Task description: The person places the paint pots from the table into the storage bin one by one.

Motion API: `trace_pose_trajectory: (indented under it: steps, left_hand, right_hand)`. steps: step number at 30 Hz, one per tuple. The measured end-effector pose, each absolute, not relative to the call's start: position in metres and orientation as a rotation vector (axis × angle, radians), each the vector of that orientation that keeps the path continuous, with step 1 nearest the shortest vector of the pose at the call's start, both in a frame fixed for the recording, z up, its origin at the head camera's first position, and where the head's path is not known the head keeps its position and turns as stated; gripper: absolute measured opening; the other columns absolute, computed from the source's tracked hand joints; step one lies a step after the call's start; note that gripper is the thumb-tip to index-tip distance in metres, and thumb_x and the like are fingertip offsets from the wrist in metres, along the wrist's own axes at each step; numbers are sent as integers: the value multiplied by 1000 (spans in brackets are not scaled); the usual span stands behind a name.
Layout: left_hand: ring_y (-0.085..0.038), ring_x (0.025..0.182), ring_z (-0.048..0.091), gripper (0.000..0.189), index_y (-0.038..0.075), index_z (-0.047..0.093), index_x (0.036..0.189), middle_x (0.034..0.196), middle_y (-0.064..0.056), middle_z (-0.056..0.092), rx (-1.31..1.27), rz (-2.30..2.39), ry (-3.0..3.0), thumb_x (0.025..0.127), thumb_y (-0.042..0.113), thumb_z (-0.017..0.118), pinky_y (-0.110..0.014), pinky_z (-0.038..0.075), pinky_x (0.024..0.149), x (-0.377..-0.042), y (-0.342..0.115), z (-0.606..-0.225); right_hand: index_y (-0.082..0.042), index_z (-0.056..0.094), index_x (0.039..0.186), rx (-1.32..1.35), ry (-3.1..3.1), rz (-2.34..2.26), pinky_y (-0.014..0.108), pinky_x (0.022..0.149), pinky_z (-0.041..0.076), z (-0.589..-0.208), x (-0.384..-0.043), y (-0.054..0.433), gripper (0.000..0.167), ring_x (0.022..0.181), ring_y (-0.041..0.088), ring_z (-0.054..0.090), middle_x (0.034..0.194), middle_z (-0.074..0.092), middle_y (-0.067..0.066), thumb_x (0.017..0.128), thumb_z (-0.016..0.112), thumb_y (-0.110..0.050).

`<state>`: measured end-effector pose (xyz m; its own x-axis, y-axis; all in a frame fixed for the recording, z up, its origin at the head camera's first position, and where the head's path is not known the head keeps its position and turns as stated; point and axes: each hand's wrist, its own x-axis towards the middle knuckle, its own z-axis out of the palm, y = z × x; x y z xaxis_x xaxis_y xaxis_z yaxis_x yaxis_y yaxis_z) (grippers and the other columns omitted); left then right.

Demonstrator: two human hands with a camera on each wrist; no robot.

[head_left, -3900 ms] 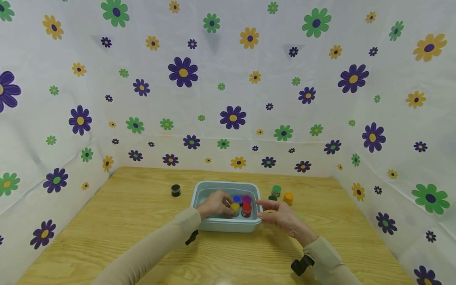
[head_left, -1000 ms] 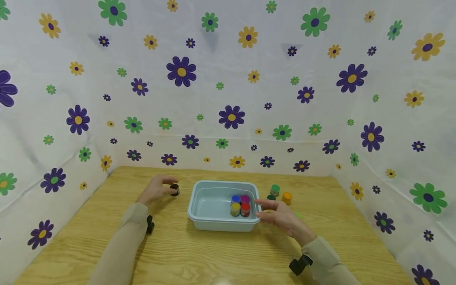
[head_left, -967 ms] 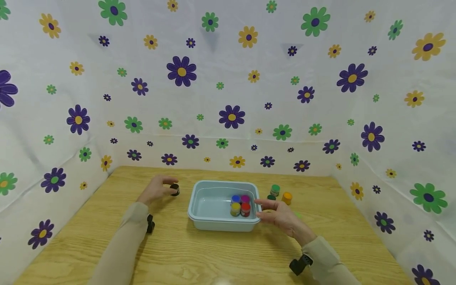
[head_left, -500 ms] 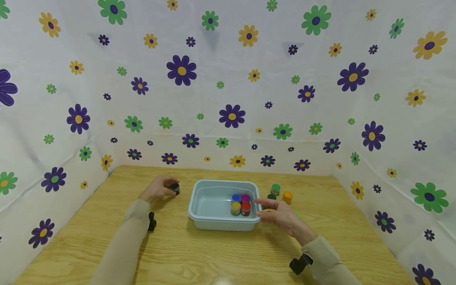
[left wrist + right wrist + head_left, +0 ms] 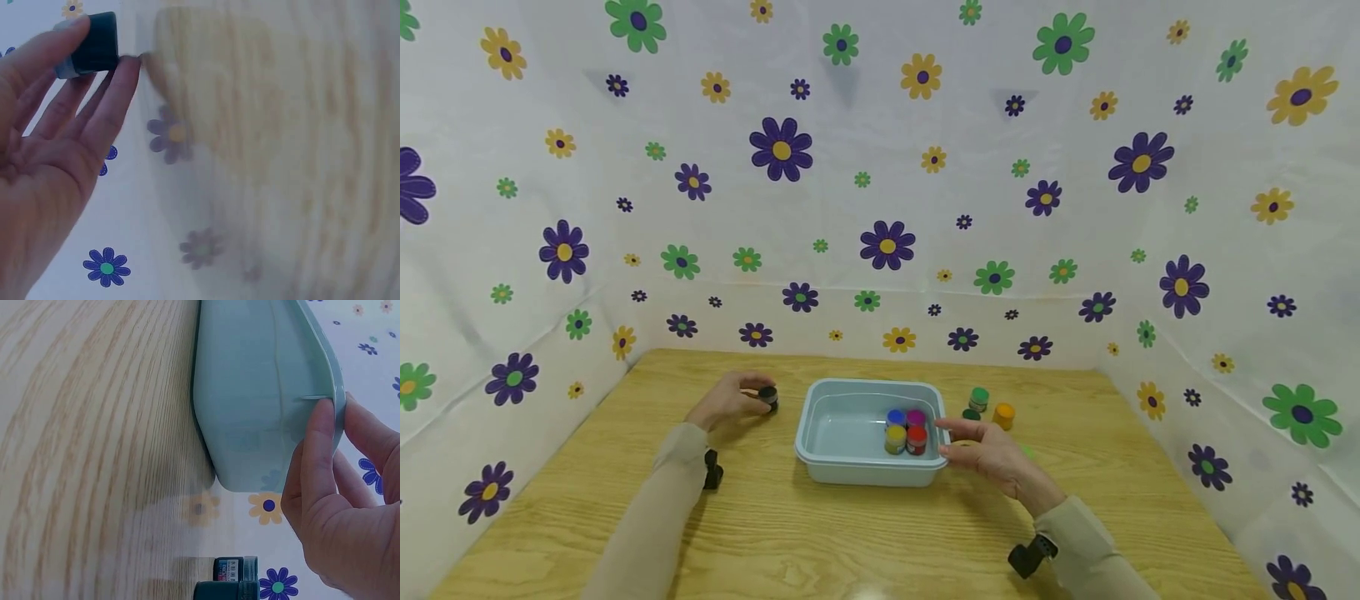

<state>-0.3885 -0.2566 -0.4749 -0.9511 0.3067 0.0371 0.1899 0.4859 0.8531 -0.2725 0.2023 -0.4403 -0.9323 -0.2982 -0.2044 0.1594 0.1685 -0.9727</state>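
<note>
My left hand (image 5: pixel 730 398) pinches a small black-lidded paint jar (image 5: pixel 767 397) at the back left of the table, left of the light blue plastic tub (image 5: pixel 872 475). In the left wrist view the thumb lies along the side of the jar (image 5: pixel 100 44), and the fingers are on its other side. The right hand (image 5: pixel 988 454) pinches the tub's right rim between thumb and fingers, as the right wrist view shows. Inside the tub, at its right end, blue (image 5: pixel 896 419), purple (image 5: pixel 915 419), yellow (image 5: pixel 895 439) and red (image 5: pixel 916 440) jars stand close together.
To the right of the tub stand a green jar (image 5: pixel 979 398), a dark green jar (image 5: pixel 972 414) and an orange jar (image 5: pixel 1003 416). A light green thing (image 5: pixel 1027 452) is mostly hidden behind the right hand. Flowered sheeting (image 5: pixel 880 192) closes the table's back and sides.
The left hand has left the yellow jar in the tub and moved left to the black jar, where its fingers now close around it. The right hand stays at the rim.
</note>
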Motion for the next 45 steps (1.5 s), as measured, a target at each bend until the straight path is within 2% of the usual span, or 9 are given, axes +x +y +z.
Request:
trace_pose_trajectory:
  steps: [4,8,16,20,26,30,33,42,45]
  left_hand:
    - [-37,120,55,55,-5,53,134,136,-28,52,449,1556,2541,85,7,74,-40,54,97,-385,-257,-466]
    - [-29,117,57,58,-1,53,137,136,-22,54,440,1607,2501,86,16,76,-36,53,98,-384,-254,-460]
    - [-32,120,54,60,4,54,137,136,-17,55,488,1702,2445,85,22,78,-48,47,106,-381,-244,-447]
    - [-30,117,55,56,7,57,133,133,-15,57,496,1723,2431,83,22,79,-47,47,106,-375,-234,-439]
    - [-24,108,60,50,5,60,128,125,-11,61,541,1786,2347,83,16,79,-36,53,98,-366,-213,-433]
    - [-22,105,61,48,3,60,127,120,-9,63,579,1815,2300,84,13,78,-32,54,94,-362,-199,-432]
    - [-24,106,61,49,1,60,128,120,-10,63,629,1817,2262,84,14,77,-33,55,93,-358,-187,-430]
    - [-23,106,61,46,5,62,125,119,-9,65,647,1786,2265,83,15,78,-34,54,93,-351,-158,-423]
    - [-22,106,63,44,7,63,124,119,-9,66,646,1761,2303,84,16,78,-35,55,93,-349,-149,-420]
  right_hand:
    - [-2,51,141,-143,2089,-1829,27,87,59,-441,-273,203,57,89,15,59,133,41,22,90,72,-15]
    - [-1,51,141,-148,2087,-1831,26,85,59,-440,-273,203,57,89,15,59,130,43,20,90,72,-14]
    - [-2,52,140,-127,2087,-1826,25,84,59,-438,-274,200,57,87,16,59,133,42,22,89,72,-15]
    - [-2,52,140,-125,2097,-1823,25,84,59,-437,-274,201,56,87,15,58,133,42,21,90,72,-14]
    - [-1,51,141,-122,2100,-1828,24,82,59,-438,-274,202,57,85,15,58,130,43,20,90,72,-14]
    - [-1,50,141,-131,2106,-1818,28,86,59,-438,-272,202,59,87,16,58,128,44,20,89,73,-15]
    - [-2,51,141,-140,2122,-1805,32,89,59,-438,-271,202,58,89,17,58,127,45,19,89,73,-16]
    - [-2,51,141,-149,2140,-1790,32,89,59,-438,-271,201,59,88,16,57,133,42,22,89,73,-17]
    - [-2,51,141,-163,2141,-1793,32,89,59,-439,-271,202,59,88,17,57,129,44,21,89,73,-17]
